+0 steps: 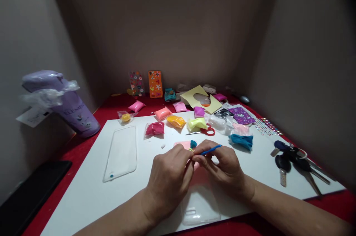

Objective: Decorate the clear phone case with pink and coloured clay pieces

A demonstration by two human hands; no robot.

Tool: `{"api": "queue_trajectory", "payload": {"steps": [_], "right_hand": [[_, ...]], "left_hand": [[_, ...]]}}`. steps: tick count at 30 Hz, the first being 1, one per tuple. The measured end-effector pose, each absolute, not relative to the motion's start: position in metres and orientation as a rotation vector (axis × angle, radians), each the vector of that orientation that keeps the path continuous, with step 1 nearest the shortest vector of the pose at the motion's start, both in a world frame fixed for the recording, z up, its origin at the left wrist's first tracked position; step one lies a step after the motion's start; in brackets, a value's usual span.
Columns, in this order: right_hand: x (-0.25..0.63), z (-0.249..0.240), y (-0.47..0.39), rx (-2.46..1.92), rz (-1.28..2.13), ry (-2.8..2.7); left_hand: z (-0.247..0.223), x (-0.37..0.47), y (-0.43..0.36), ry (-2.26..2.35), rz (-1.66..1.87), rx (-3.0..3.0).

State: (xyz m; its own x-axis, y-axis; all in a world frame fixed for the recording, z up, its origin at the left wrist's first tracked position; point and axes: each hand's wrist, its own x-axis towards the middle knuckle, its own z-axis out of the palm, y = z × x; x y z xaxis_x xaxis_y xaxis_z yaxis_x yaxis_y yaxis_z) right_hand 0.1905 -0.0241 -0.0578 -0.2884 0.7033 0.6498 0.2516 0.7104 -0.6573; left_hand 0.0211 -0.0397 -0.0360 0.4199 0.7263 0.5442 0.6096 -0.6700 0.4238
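Note:
My right hand (222,163) pinches a thin blue tool (211,150), held at a slant with one end between the fingertips. My left hand (171,176) has its fingers closed and touches my right fingertips; a bit of yellow-green material shows there, partly hidden. Below and behind both hands lies a clear phone case (201,206) with pink material (182,143) on its far part and a small teal lump (193,144). To the left, a second clear case (121,152) lies flat on the white board, a teal dot near its lower left corner.
Packets of coloured clay (175,121), red-handled scissors (208,130) and a teal packet (241,141) lie beyond my hands. Keys (283,163) are at right. A purple wrapped tumbler (75,110) stands left; an orange decorated case (155,84) stands at the back.

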Motion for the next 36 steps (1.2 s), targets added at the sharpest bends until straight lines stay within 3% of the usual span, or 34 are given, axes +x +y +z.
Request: {"api": "queue_trajectory", "payload": {"steps": [8,13,21,36], "right_hand": [[0.19,-0.054,-0.027,-0.797,0.735,-1.707],[0.19,-0.05,-0.03,-0.71,0.665,-1.845],[0.191,-0.051,-0.028,-0.697,0.57,-2.068],[0.19,-0.054,-0.026,-0.724,0.522,-2.375]], "left_hand": [[-0.035,0.021,-0.039,1.231,0.949,2.319],[-0.029,0.022,-0.042,1.078,0.929,2.185],[-0.024,0.011,-0.018,1.209,1.224,1.744],[-0.027,0.007,-0.008,1.289,1.081,1.654]]}}
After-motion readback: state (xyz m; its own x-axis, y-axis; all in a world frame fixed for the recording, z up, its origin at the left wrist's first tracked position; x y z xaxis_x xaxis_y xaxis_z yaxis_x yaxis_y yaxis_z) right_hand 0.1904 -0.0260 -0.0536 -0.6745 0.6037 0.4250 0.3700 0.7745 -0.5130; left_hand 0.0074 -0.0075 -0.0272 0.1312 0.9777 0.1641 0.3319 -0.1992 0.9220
